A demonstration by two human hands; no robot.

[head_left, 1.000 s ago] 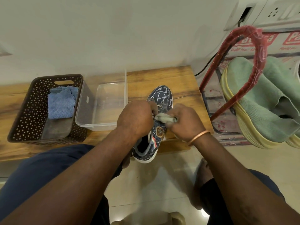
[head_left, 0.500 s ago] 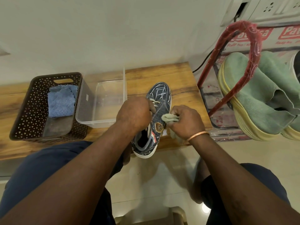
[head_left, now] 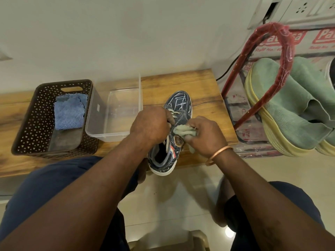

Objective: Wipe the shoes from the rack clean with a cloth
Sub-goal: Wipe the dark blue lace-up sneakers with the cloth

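Note:
A dark blue sneaker with white scribble lines and a white sole stands on the wooden bench, toe pointing away, heel hanging over the front edge. My left hand grips its left side at the laces. My right hand holds a bunched pale green cloth against the shoe's right side, just above a round badge. To the right, a red shoe rack carries green knit shoes with yellow soles.
On the bench's left stands a brown perforated basket holding a folded blue cloth. A clear plastic tub sits between basket and shoe. A black cable runs down the wall to the rack. Pale tiled floor lies below.
My right hand with the cloth slid down the shoe's right side and back up towards the laces. My left hand kept its grip on the shoe.

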